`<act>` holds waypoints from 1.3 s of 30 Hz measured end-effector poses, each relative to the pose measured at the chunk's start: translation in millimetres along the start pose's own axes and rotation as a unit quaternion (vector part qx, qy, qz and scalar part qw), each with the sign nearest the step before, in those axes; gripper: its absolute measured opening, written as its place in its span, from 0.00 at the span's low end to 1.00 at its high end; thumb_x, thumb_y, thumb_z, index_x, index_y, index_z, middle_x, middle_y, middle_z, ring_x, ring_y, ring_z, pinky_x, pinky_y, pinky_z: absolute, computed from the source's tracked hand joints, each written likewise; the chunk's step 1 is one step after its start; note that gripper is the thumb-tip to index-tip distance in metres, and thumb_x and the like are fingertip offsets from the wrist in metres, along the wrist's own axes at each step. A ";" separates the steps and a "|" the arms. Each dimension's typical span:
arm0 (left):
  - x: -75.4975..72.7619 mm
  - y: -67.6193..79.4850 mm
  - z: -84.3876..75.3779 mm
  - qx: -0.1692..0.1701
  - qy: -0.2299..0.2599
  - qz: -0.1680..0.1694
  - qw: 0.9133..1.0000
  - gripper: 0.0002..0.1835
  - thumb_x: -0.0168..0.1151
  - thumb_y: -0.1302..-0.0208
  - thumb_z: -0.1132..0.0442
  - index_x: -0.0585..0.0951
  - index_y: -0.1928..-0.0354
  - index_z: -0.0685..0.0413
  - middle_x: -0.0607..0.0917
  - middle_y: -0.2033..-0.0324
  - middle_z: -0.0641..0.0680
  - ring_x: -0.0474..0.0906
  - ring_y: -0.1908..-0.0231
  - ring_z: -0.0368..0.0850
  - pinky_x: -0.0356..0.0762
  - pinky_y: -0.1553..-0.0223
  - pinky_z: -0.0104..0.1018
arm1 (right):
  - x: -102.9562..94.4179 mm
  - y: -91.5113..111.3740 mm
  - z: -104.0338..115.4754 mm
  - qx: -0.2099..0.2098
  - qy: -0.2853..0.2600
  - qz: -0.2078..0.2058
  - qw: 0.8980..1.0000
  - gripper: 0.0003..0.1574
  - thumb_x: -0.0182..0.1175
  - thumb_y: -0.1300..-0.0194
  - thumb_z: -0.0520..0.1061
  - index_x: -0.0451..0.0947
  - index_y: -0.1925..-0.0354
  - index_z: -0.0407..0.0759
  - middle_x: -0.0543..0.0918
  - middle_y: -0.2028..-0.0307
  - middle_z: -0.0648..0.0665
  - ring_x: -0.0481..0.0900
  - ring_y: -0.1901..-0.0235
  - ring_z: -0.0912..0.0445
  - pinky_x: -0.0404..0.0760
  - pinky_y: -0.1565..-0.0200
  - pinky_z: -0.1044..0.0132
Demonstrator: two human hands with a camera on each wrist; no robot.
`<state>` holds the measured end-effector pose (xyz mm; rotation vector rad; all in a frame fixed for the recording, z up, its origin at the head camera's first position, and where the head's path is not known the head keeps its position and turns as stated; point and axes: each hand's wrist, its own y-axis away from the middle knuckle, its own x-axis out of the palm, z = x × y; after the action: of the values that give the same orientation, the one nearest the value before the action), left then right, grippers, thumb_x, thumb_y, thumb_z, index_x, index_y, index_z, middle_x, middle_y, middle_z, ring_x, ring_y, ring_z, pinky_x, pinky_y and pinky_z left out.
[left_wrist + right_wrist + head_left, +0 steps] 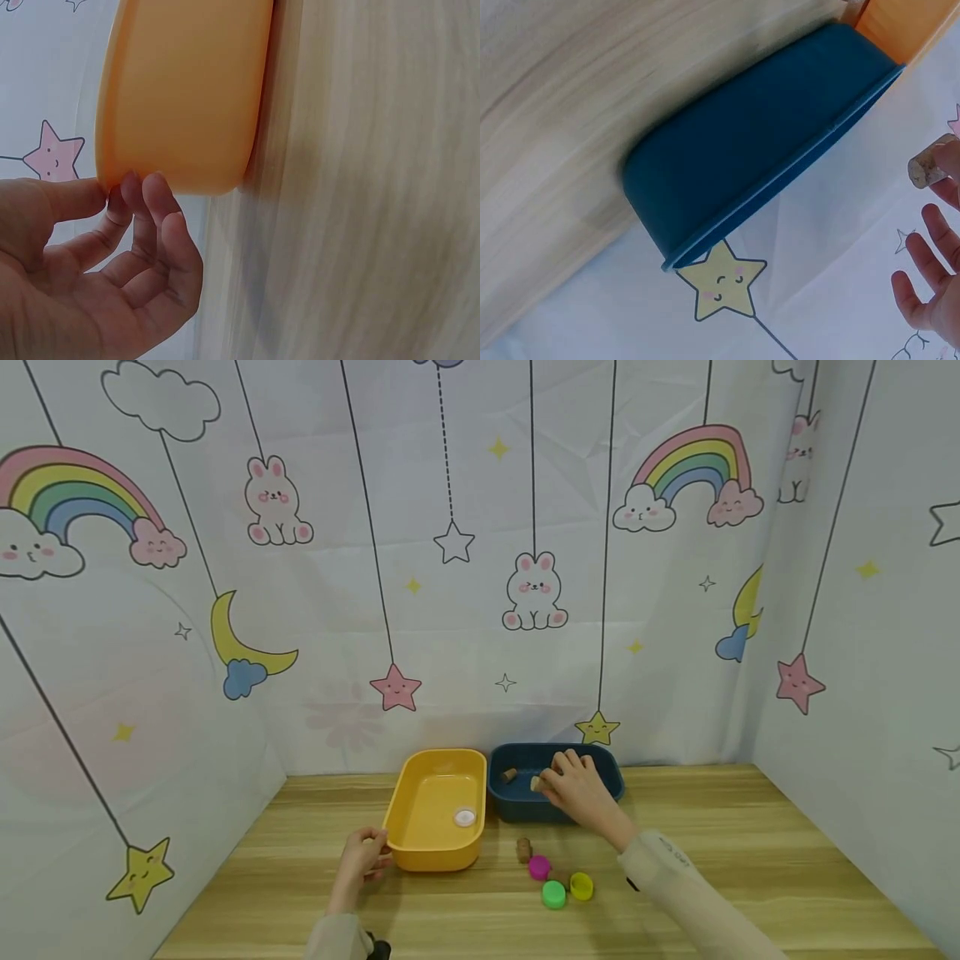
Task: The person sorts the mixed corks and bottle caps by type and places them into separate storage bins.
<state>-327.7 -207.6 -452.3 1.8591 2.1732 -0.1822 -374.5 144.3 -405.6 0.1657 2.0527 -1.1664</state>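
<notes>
Printed sheets (465, 610) border the wooden counter (750, 852) at left, along its far edge and at right, the two sides slanting outward toward the viewer. At left a stretch of wood runs from the side sheet to the left hand (362, 857), whose thumb and fingers pinch the rim of the yellow tray (438, 860) at the near left corner. That tray reaches nearer the viewer than the blue tray (525, 811) just beside it on the right, and a wider run of wood spreads from the blue tray's right end to the right sheet. Inside the yellow tray, a white cap (465, 817) lies toward the near right corner. Inside the blue tray, a small cork (509, 775) lies at the left end. Before them on the wood come a loose cork (524, 850), a pink cap (538, 867), a green cap (554, 894) and a yellow cap (581, 886), close together. Over the blue tray, above its rim, the right hand (581, 789) grips another cork (537, 783) between thumb and finger, its other fingers loosely spread.
</notes>
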 end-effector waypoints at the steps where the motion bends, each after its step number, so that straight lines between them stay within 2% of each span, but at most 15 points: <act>1: -0.2 -0.2 0.0 0.002 0.000 0.001 1.000 0.10 0.44 0.34 0.63 0.68 0.67 0.65 0.79 0.76 0.53 0.77 0.81 0.39 0.71 0.82 0.31 | -0.4 -0.6 -1.1 0.000 0.002 -0.004 1.000 0.11 0.67 0.52 0.50 0.76 0.70 0.51 0.66 0.73 0.48 0.56 0.72 0.56 0.56 0.68 0.63; 8: 0.3 0.0 -0.5 -0.002 0.001 0.000 1.000 0.10 0.43 0.34 0.63 0.69 0.67 0.65 0.78 0.76 0.53 0.76 0.81 0.39 0.71 0.82 0.31 | -3.3 -5.2 -8.0 0.010 0.006 -0.024 1.000 0.10 0.67 0.52 0.48 0.76 0.70 0.50 0.68 0.73 0.47 0.61 0.70 0.53 0.57 0.68 0.60; 12: -1.0 1.1 -1.1 -0.001 0.000 0.001 1.000 0.11 0.43 0.33 0.63 0.69 0.67 0.65 0.79 0.76 0.54 0.76 0.81 0.40 0.71 0.81 0.32 | -5.1 -8.8 -10.9 0.030 0.008 -0.018 0.999 0.11 0.67 0.52 0.48 0.74 0.71 0.49 0.68 0.73 0.47 0.61 0.70 0.52 0.55 0.68 0.60; 22: -0.9 0.8 -0.6 -0.001 -0.002 0.000 1.000 0.10 0.43 0.34 0.64 0.69 0.68 0.65 0.79 0.76 0.54 0.76 0.82 0.40 0.71 0.82 0.31 | -8.4 -19.1 -18.6 0.072 0.039 -0.003 0.997 0.11 0.65 0.49 0.49 0.74 0.69 0.48 0.71 0.69 0.45 0.68 0.64 0.49 0.66 0.65 0.52; 32: -0.9 1.1 -0.8 0.002 0.000 0.000 1.000 0.10 0.43 0.34 0.64 0.69 0.67 0.65 0.78 0.77 0.54 0.76 0.82 0.40 0.71 0.82 0.32 | -13.8 -28.2 -33.0 0.080 0.045 -0.027 0.995 0.12 0.67 0.51 0.46 0.75 0.70 0.45 0.72 0.70 0.42 0.68 0.66 0.47 0.66 0.67 0.52; 39: -0.8 0.5 -1.0 0.001 -0.002 0.000 1.000 0.10 0.43 0.34 0.64 0.69 0.68 0.65 0.78 0.77 0.54 0.76 0.82 0.40 0.71 0.82 0.32 | -18.8 -31.3 -35.3 0.100 0.063 0.001 0.993 0.11 0.65 0.49 0.48 0.76 0.68 0.46 0.71 0.69 0.42 0.68 0.64 0.46 0.67 0.66 0.52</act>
<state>-327.3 -208.0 -451.1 1.8583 2.1727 -0.1886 -394.7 158.4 -361.1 0.3450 2.0393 -1.3910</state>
